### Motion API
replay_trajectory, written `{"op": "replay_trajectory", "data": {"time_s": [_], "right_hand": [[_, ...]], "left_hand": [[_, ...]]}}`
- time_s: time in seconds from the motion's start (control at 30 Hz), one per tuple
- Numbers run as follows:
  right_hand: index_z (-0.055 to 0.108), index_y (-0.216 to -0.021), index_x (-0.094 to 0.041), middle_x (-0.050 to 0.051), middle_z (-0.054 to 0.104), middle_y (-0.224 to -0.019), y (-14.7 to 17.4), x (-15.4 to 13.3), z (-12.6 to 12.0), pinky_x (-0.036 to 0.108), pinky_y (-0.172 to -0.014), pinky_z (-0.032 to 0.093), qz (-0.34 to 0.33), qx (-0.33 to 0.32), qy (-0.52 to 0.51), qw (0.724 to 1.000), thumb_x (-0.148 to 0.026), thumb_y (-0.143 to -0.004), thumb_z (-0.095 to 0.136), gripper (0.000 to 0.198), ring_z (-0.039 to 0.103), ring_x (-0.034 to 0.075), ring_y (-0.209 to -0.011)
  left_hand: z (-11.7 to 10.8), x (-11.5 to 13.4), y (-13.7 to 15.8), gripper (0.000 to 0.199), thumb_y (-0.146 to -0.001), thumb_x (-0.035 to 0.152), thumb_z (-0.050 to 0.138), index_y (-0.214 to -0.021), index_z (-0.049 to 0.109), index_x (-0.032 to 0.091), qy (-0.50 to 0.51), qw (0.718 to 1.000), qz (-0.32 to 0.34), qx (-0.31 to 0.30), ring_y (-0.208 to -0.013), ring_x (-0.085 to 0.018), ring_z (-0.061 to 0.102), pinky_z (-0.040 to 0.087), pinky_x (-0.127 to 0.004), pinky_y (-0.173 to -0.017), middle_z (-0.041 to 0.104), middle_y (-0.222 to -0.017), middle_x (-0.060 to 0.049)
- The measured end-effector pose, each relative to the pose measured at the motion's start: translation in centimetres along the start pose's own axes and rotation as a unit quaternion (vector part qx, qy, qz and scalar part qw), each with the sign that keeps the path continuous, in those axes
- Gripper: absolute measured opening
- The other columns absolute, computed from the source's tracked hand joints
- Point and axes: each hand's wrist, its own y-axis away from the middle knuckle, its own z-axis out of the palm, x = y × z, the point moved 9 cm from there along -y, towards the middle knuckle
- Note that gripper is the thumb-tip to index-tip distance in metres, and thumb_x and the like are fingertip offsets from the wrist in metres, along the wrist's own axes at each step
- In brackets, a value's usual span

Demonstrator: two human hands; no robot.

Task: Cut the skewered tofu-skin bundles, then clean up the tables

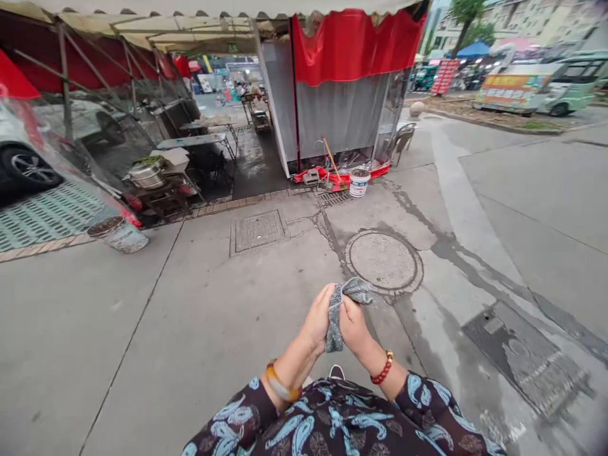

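Note:
A grey cloth (335, 320) is bunched between my two hands in front of my body, above the pavement. My left hand (317, 316) presses against its left side, with a bangle on that wrist. On the other side, my right hand (352, 324) is closed round the cloth, and a red bead bracelet circles that wrist. One end of the cloth flops out over the top of my right hand. Its lower end hangs between the two palms. Some of my fingers are hidden behind the cloth and the hands.
Ahead stands a tent stall with a red and clear plastic curtain (354, 47). A white bucket (360, 183) sits before it, another bucket (124, 234) at left. A round manhole cover (382, 259) lies ahead. Under the tent are tables (192, 140) and a metal pot (146, 175).

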Motion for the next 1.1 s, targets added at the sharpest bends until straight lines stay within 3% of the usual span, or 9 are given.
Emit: {"op": "replay_trajectory", "data": {"time_s": [0.13, 0.23, 0.4, 0.5, 0.6, 0.67, 0.8, 0.97, 1.1], "right_hand": [[0.065, -0.092, -0.019, 0.009, 0.066, -0.082, -15.4, 0.3, 3.3, 0.032, -0.077, 0.044, -0.089, -0.113, 0.168, 0.975, -0.038, -0.093, 0.036, 0.035, 0.058, 0.020, -0.077], [0.066, -0.093, -0.019, 0.008, 0.066, -0.080, -26.8, 2.9, 4.8, 0.031, -0.073, 0.043, -0.099, -0.172, 0.227, 0.953, -0.036, -0.093, 0.035, 0.035, 0.058, 0.019, -0.073], [0.068, -0.101, -0.021, 0.007, 0.069, -0.091, -46.0, 8.1, 4.2, 0.036, -0.090, 0.044, 0.000, -0.162, 0.035, 0.986, -0.049, -0.093, 0.037, 0.043, 0.060, 0.022, -0.093], [0.067, -0.110, -0.023, 0.007, 0.070, -0.103, -55.9, 11.1, 1.7, 0.038, -0.097, 0.041, 0.098, -0.076, -0.142, 0.982, -0.061, -0.088, 0.041, 0.051, 0.056, 0.023, -0.110], [0.064, -0.116, -0.023, 0.008, 0.068, -0.111, -64.3, 13.8, -1.4, 0.041, -0.096, 0.043, 0.180, -0.001, -0.271, 0.946, -0.071, -0.086, 0.033, 0.065, 0.058, 0.023, -0.112], [0.064, -0.116, -0.021, 0.010, 0.069, -0.110, -69.9, 15.4, -3.5, 0.042, -0.093, 0.045, 0.208, 0.023, -0.290, 0.934, -0.074, -0.084, 0.032, 0.069, 0.060, 0.024, -0.108], [0.067, -0.107, -0.020, 0.008, 0.072, -0.101, -82.5, 20.2, -9.2, 0.039, -0.089, 0.047, 0.214, 0.092, -0.243, 0.942, -0.059, -0.074, 0.065, 0.051, 0.063, 0.024, -0.101], [0.067, -0.100, -0.020, 0.007, 0.072, -0.101, -100.7, 25.3, -17.2, 0.036, -0.088, 0.048, 0.204, 0.145, -0.231, 0.940, -0.055, -0.075, 0.068, 0.044, 0.063, 0.024, -0.099], [0.067, -0.102, -0.020, 0.008, 0.071, -0.103, -115.6, 26.9, -18.5, 0.037, -0.089, 0.047, 0.210, 0.070, -0.260, 0.940, -0.057, -0.075, 0.066, 0.045, 0.062, 0.023, -0.101]], "left_hand": [[-2.4, 4.8, -13.6, 0.037, -0.074, 0.052, 0.066, -0.086, 0.064, 0.017, 0.024, 0.996, 0.022, 0.080, -0.091, -0.020, 0.059, 0.043, -0.030, -0.089, 0.068, -0.090, -0.004], [-4.1, 7.7, -24.5, 0.039, -0.080, 0.053, 0.060, -0.094, 0.065, 0.017, -0.030, 0.995, 0.062, 0.068, -0.097, -0.022, 0.059, 0.042, -0.030, -0.091, 0.069, -0.098, -0.006], [-5.3, 13.0, -44.9, 0.039, -0.084, 0.050, 0.056, -0.108, 0.065, 0.021, -0.106, 0.989, 0.096, 0.044, -0.114, -0.024, 0.053, 0.037, -0.029, -0.098, 0.065, -0.117, -0.006], [-1.7, 15.8, -57.0, 0.037, -0.086, 0.048, 0.053, -0.109, 0.065, 0.022, -0.143, 0.986, 0.075, -0.035, -0.111, -0.024, 0.055, 0.038, -0.029, -0.096, 0.065, -0.117, -0.005], [3.3, 17.5, -68.0, 0.038, -0.087, 0.049, 0.049, -0.105, 0.068, 0.021, -0.196, 0.972, 0.052, -0.121, -0.102, -0.025, 0.057, 0.040, -0.031, -0.091, 0.069, -0.107, -0.005], [6.1, 18.1, -75.1, 0.036, -0.086, 0.048, 0.051, -0.098, 0.071, 0.021, -0.226, 0.961, 0.051, -0.151, -0.099, -0.025, 0.058, 0.040, -0.032, -0.091, 0.070, -0.102, -0.006], [10.3, 17.3, -89.7, 0.031, -0.083, 0.045, 0.056, -0.087, 0.075, 0.021, -0.262, 0.943, 0.060, -0.196, -0.096, -0.025, 0.059, 0.039, -0.032, -0.092, 0.071, -0.095, -0.007], [12.1, 16.5, -108.3, 0.026, -0.077, 0.042, 0.064, -0.088, 0.074, 0.021, -0.270, 0.956, 0.042, -0.103, -0.098, -0.025, 0.058, 0.040, -0.032, -0.092, 0.070, -0.097, -0.007], [13.9, 16.3, -120.3, 0.042, -0.076, 0.048, 0.066, -0.109, 0.068, 0.023, -0.164, 0.983, -0.056, -0.065, -0.112, -0.025, 0.055, 0.041, -0.032, -0.093, 0.064, -0.123, -0.008]]}}
